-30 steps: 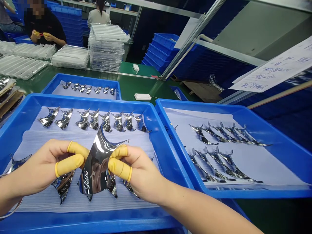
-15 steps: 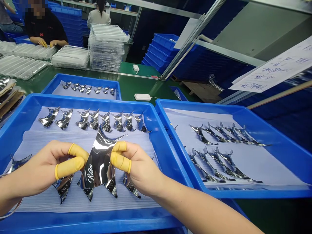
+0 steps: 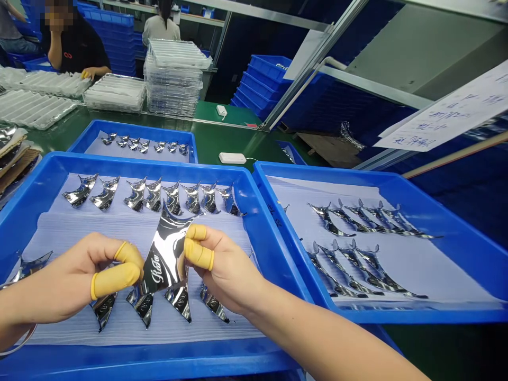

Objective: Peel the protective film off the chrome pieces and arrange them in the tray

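Both hands pinch one shiny chrome trim piece (image 3: 166, 253) with script lettering, held above the near blue tray (image 3: 39, 169). My left hand (image 3: 79, 278) grips its left edge with yellow finger cots; my right hand (image 3: 220, 267) grips its right edge, also in yellow cots. A row of several similar chrome pieces (image 3: 154, 196) lies along the far side of the white foam liner (image 3: 71, 227). A few more chrome pieces (image 3: 180, 301) lie under the hands near the front.
A second blue tray (image 3: 456, 227) at right holds two rows of long chrome pieces (image 3: 357, 248). A third blue tray (image 3: 135, 129) sits behind. Stacked clear trays (image 3: 174, 76) stand on the green bench. Two other people work at the far left.
The held chrome piece has turned and dropped slightly, its lettered face swinging up toward me. My right fingers have shifted higher on its edge. A far person's hand has risen.
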`<state>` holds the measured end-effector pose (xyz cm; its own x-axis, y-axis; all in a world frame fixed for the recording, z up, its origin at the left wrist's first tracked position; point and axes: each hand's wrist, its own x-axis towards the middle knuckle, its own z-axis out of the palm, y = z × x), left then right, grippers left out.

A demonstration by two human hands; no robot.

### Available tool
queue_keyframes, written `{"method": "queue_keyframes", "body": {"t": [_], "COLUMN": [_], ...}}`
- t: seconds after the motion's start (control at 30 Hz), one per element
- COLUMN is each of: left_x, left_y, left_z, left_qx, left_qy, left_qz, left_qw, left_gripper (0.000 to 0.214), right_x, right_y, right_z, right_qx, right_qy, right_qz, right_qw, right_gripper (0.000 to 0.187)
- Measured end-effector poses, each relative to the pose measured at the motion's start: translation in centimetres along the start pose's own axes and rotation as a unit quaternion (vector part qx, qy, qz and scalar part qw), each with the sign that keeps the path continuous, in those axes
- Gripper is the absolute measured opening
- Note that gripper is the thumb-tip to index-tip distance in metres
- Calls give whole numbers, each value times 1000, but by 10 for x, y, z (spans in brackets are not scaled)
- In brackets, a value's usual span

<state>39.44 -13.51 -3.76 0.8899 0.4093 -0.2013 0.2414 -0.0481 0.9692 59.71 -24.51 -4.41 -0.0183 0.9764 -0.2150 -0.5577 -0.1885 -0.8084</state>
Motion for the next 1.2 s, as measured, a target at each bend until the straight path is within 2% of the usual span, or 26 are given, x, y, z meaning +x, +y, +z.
{"method": "queue_keyframes", "body": {"t": [0.07,0.2,0.37,0.5,0.73,0.9,1.1,1.2], "left_x": [0,-1,-3,-6,-8,-6,-4,-5], "left_y": [4,13,13,11,14,6,8,14], "left_z": [0,1,1,0,0,1,3,4], "left_qx": [-32,-116,-144,-172,-184,-204,-126,-121], "left_qy": [-35,-60,-94,-104,-104,-112,-84,-82], "left_qz": [-13,-13,-33,-28,-37,-11,-21,-27], "left_qw": [999,991,985,979,977,972,988,989], "left_gripper": [36,33,32,28,24,23,11,10], "right_x": [2,9,16,19,19,20,20,20], "right_y": [1,8,21,26,28,28,29,29], "right_z": [-1,-2,-3,-4,-6,-5,-7,-7], "right_qx": [2,34,77,77,79,77,66,67], "right_qy": [9,14,21,12,0,5,-4,-6], "right_qz": [6,46,130,158,158,150,123,120], "right_qw": [1000,998,988,984,984,986,990,991], "right_gripper": [33,41,49,50,50,50,47,47]}}
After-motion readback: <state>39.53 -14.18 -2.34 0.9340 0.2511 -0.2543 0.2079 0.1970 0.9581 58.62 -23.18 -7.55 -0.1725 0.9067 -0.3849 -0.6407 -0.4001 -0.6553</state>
